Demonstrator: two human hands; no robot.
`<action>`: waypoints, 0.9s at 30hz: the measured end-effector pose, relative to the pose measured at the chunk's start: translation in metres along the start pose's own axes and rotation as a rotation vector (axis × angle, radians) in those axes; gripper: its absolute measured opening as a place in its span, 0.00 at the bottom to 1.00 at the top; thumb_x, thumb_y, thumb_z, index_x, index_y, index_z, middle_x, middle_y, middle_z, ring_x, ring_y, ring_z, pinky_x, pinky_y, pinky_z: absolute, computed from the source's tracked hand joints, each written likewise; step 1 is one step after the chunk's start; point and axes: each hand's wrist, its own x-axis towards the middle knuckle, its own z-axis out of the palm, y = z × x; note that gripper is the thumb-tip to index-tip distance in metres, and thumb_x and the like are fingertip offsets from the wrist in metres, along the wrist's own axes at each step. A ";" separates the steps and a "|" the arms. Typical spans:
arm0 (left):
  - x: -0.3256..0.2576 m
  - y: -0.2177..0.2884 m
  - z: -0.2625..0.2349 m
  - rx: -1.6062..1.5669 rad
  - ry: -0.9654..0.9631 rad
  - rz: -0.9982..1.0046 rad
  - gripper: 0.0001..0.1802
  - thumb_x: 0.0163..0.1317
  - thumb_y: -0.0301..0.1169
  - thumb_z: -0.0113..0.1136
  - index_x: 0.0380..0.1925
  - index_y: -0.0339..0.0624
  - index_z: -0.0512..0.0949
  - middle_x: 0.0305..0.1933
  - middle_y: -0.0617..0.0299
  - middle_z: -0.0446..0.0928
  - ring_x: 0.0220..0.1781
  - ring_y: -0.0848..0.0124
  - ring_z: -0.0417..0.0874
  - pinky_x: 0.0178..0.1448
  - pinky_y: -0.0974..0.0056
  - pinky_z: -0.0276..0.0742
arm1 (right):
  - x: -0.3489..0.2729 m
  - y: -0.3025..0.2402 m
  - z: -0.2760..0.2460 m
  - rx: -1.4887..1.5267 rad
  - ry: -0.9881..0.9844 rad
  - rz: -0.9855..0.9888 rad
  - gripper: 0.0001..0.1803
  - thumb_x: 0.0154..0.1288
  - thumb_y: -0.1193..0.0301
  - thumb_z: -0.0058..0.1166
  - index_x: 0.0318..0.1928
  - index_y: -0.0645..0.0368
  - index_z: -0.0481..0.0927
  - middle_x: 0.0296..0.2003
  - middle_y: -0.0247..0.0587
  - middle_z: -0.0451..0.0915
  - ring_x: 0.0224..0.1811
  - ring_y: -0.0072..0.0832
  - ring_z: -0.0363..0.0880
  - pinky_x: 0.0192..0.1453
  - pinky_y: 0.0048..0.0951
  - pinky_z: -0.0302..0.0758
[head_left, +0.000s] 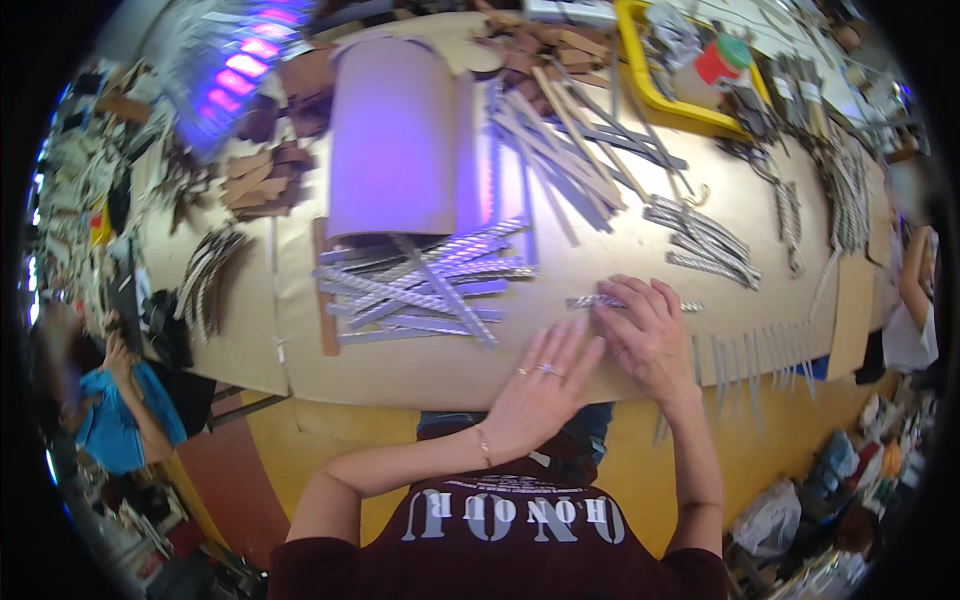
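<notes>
My right hand (645,335) presses down on a narrow twisted silver strip (600,301) that lies flat on the cardboard-covered table (420,365). Its fingers cover the strip's middle, and both ends stick out. My left hand (545,385) lies flat beside it, fingers stretched toward the strip's left end, rings on two fingers. To the left lies a loose pile of flat silver strips (420,285) crossing one another.
A curved purple-lit cardboard sheet (400,135) stands behind the pile. Finished twisted strips (705,240) lie to the right, longer grey strips (575,140) behind them. A yellow tray (680,105) holds tools at the back. Other people sit at the left (110,400) and right (915,290).
</notes>
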 end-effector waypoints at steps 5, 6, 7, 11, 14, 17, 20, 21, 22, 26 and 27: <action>0.005 0.000 0.004 -0.008 -0.060 0.049 0.44 0.61 0.42 0.66 0.72 0.34 0.59 0.78 0.38 0.51 0.80 0.44 0.51 0.80 0.42 0.47 | -0.044 -0.002 -0.041 -0.018 0.122 0.315 0.16 0.56 0.73 0.65 0.47 0.53 0.83 0.46 0.36 0.83 0.46 0.36 0.81 0.55 0.41 0.73; 0.009 0.003 0.004 -0.019 -0.054 0.061 0.44 0.61 0.43 0.66 0.72 0.34 0.58 0.78 0.39 0.51 0.80 0.43 0.51 0.80 0.42 0.47 | -0.054 -0.004 -0.048 0.069 0.130 0.482 0.15 0.57 0.72 0.65 0.47 0.54 0.83 0.44 0.37 0.83 0.44 0.37 0.81 0.52 0.40 0.74; 0.014 0.005 0.005 -0.027 -0.050 0.068 0.44 0.61 0.43 0.65 0.72 0.34 0.58 0.78 0.39 0.51 0.80 0.43 0.51 0.80 0.42 0.47 | -0.064 -0.009 -0.055 0.162 0.137 0.651 0.14 0.59 0.70 0.66 0.47 0.55 0.82 0.43 0.38 0.82 0.42 0.38 0.81 0.49 0.39 0.75; 0.039 0.007 0.012 0.019 -0.095 0.006 0.44 0.61 0.43 0.65 0.72 0.35 0.59 0.78 0.41 0.53 0.80 0.46 0.53 0.80 0.44 0.49 | -0.086 -0.030 -0.056 0.175 0.081 0.928 0.14 0.60 0.69 0.68 0.42 0.61 0.81 0.38 0.44 0.82 0.37 0.39 0.81 0.40 0.35 0.77; 0.049 -0.004 0.013 0.052 -0.069 -0.041 0.44 0.61 0.43 0.65 0.72 0.34 0.60 0.78 0.44 0.55 0.79 0.49 0.56 0.80 0.46 0.50 | -0.091 -0.044 -0.040 0.064 0.064 0.930 0.16 0.59 0.67 0.70 0.42 0.61 0.80 0.35 0.44 0.80 0.34 0.38 0.80 0.40 0.35 0.76; 0.046 -0.016 0.007 0.104 -0.056 -0.005 0.38 0.62 0.40 0.65 0.69 0.35 0.65 0.76 0.46 0.60 0.77 0.51 0.61 0.76 0.48 0.57 | -0.091 -0.047 -0.027 0.063 0.121 0.998 0.17 0.59 0.66 0.70 0.43 0.60 0.80 0.34 0.43 0.80 0.32 0.38 0.79 0.39 0.36 0.75; 0.049 -0.023 0.001 0.213 0.065 0.107 0.28 0.62 0.34 0.65 0.62 0.37 0.74 0.67 0.49 0.71 0.67 0.52 0.72 0.68 0.49 0.66 | -0.091 -0.046 -0.025 0.172 0.036 1.127 0.15 0.63 0.64 0.65 0.43 0.59 0.80 0.34 0.42 0.79 0.38 0.40 0.80 0.41 0.40 0.73; 0.053 -0.025 0.000 0.169 0.085 0.097 0.25 0.62 0.32 0.65 0.58 0.37 0.76 0.63 0.51 0.73 0.63 0.53 0.74 0.65 0.50 0.68 | -0.091 -0.045 -0.025 0.163 0.016 1.116 0.15 0.63 0.63 0.65 0.43 0.59 0.80 0.34 0.42 0.79 0.37 0.40 0.80 0.41 0.40 0.72; 0.057 -0.026 -0.002 0.124 0.105 0.087 0.21 0.61 0.30 0.65 0.55 0.37 0.78 0.59 0.52 0.74 0.59 0.55 0.76 0.61 0.51 0.70 | -0.091 -0.045 -0.026 0.152 -0.006 1.108 0.15 0.63 0.63 0.65 0.43 0.59 0.80 0.33 0.41 0.79 0.36 0.40 0.80 0.41 0.40 0.72; 0.072 -0.029 -0.008 0.032 0.091 0.129 0.15 0.59 0.24 0.65 0.47 0.36 0.80 0.46 0.54 0.75 0.48 0.57 0.78 0.54 0.55 0.74 | -0.091 -0.050 -0.028 0.147 0.050 1.146 0.15 0.62 0.63 0.68 0.40 0.60 0.80 0.27 0.40 0.79 0.28 0.37 0.77 0.33 0.37 0.72; 0.073 -0.029 -0.010 0.063 0.060 0.164 0.17 0.58 0.24 0.63 0.48 0.35 0.79 0.47 0.54 0.74 0.49 0.57 0.77 0.54 0.55 0.74 | -0.091 -0.052 -0.028 0.160 0.051 1.197 0.15 0.62 0.62 0.67 0.39 0.60 0.80 0.26 0.40 0.79 0.27 0.37 0.77 0.33 0.37 0.71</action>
